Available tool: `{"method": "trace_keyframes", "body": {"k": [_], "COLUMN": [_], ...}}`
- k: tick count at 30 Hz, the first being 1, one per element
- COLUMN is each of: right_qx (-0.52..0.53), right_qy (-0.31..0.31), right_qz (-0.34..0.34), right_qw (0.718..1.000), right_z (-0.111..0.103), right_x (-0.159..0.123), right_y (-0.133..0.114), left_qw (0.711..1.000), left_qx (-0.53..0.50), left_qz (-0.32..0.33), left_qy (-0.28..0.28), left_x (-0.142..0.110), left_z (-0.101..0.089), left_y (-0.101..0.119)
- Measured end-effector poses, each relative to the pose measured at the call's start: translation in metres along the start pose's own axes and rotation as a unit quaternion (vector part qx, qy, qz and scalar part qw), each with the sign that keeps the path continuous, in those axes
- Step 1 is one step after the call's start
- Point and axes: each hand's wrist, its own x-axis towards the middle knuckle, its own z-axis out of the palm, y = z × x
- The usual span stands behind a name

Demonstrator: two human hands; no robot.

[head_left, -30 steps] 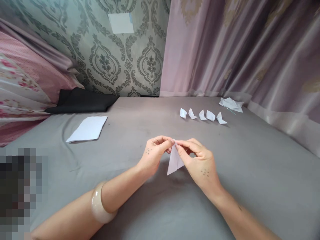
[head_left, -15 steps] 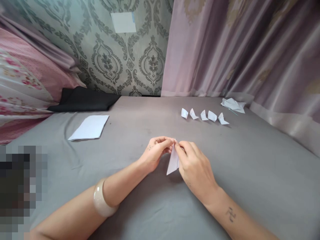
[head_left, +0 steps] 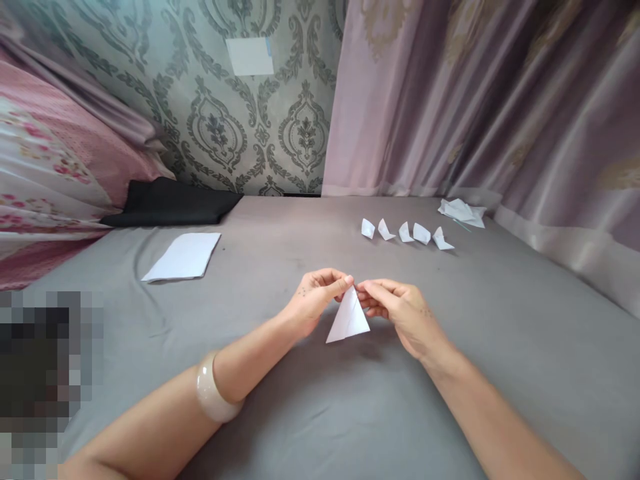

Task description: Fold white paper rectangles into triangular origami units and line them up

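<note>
A folded white paper triangle (head_left: 349, 319) hangs point up between my hands, its wide edge facing me. My left hand (head_left: 320, 293) pinches the top point between thumb and fingers. Close against the right side of that point is my right hand (head_left: 395, 303), thumb and index finger pressed together at the paper's upper edge, the other fingers curled behind. Its fingertips partly hide their contact with the paper. Beyond the hands, several small folded paper pieces (head_left: 421, 233) stand in a row on the grey cloth (head_left: 280, 247).
A stack of white paper (head_left: 185, 257) lies at left, with a folded black cloth (head_left: 175, 202) behind it. More white papers (head_left: 463, 212) are piled at the far right, near the pink curtain (head_left: 400, 100). A white sheet (head_left: 250, 56) is on the patterned wall.
My right hand has turned and shifted a little to the right, uncovering the paper. The folded triangle now shows its broad face instead of a narrow side.
</note>
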Motion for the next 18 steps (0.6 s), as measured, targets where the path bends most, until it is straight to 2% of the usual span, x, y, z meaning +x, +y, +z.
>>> {"method": "trace_keyframes", "body": {"k": [3,6,11,16,18], "right_qx": [0.046,0.037,-0.029,-0.167,-0.156], "right_qy": [-0.061,-0.068,-0.028,0.039,0.037], "right_qz": [0.028,0.016,-0.011,-0.056,-0.051], "right_qw": [0.997,0.997,0.999,0.984,0.986], "right_z": [-0.003,-0.001,0.002,0.006,0.007], "right_x": [0.0,0.0,0.001,0.003,0.002], "right_y": [-0.002,-0.001,0.005,0.013,0.012], "left_qw": [1.0,1.0,1.0,0.994,0.99], "left_qx": [0.005,0.002,0.013,0.101,0.13], "left_qz": [0.016,0.024,0.01,0.025,0.04], "left_qy": [-0.011,-0.019,0.004,0.03,0.027], "left_x": [-0.002,-0.003,-0.003,-0.001,-0.001], "left_z": [0.002,0.002,0.005,0.007,0.005], "left_y": [0.0,-0.003,-0.01,-0.016,-0.016]}}
